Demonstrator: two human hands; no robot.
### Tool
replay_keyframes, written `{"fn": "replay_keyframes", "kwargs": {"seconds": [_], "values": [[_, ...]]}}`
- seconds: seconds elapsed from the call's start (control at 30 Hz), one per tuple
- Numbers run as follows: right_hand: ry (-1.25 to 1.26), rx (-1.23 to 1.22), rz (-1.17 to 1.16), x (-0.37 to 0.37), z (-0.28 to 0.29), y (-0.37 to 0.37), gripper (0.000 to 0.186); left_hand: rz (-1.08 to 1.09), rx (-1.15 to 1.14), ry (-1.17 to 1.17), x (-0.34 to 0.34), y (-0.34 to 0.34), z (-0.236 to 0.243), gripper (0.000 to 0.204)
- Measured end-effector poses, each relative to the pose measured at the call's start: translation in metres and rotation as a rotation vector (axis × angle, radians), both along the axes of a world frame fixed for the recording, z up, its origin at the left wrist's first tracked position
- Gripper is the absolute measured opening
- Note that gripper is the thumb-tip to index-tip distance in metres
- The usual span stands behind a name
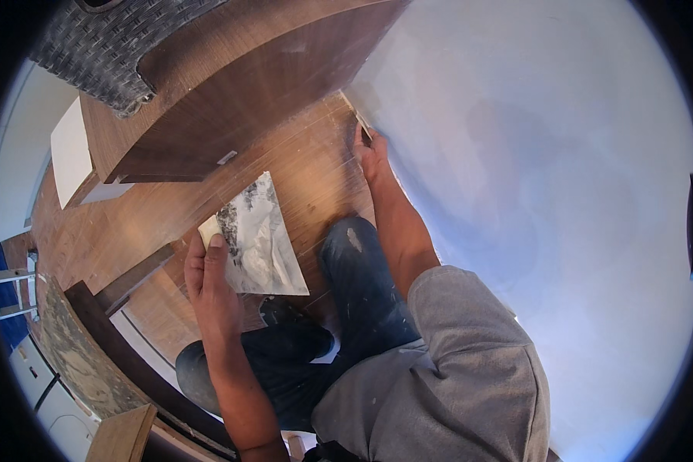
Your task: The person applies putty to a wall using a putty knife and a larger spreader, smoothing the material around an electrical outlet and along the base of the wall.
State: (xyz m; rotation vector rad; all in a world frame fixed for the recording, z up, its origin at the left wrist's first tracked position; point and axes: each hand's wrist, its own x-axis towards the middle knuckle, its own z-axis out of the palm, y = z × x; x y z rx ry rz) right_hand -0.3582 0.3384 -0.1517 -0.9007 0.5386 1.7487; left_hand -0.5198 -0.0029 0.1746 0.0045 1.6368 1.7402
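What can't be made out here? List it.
- Tool in the right hand: head view, mostly covered by the hand against the white wall; kind unclear.
- Handle of the wide plastering blade: wrapped by the left hand.
- Wicker basket: cut off by the top edge.

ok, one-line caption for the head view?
Crouched person's left hand holds a plaster-smeared board; right hand presses a tool where wall meets floor.

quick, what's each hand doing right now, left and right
Left hand: closed on the handle of a wide plaster-smeared trowel.
Right hand: closed on a small tool at the foot of the white wall.
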Motion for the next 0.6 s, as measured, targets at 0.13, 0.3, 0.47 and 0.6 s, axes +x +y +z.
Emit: {"fn": "replay_keyframes", "kwargs": {"seconds": [0.13, 0.3, 0.47, 0.6], "values": [[0.084, 0.038, -0.014, 0.012, 0.005, 0.001, 0.018, -0.002, -0.065, 0.04, -0.001, 0.0, -0.005, 0.037], [0.227, 0.135, 0.032, 0.014, 0.052, 0.008, 0.019, -0.091, 0.055, 0.03, -0.004, -0.003, -0.011, 0.037], [0.436, 0.208, 0.1, 0.028, 0.102, -0.007, 0.021, -0.056, 0.043, 0.04, -0.004, -0.008, -0.01, 0.036], [0.07, 0.519, 0.276, 0.041, 0.086, -0.042, 0.019, -0.063, 0.025, 0.001, -0.002, -0.004, -0.009, 0.035]]}}
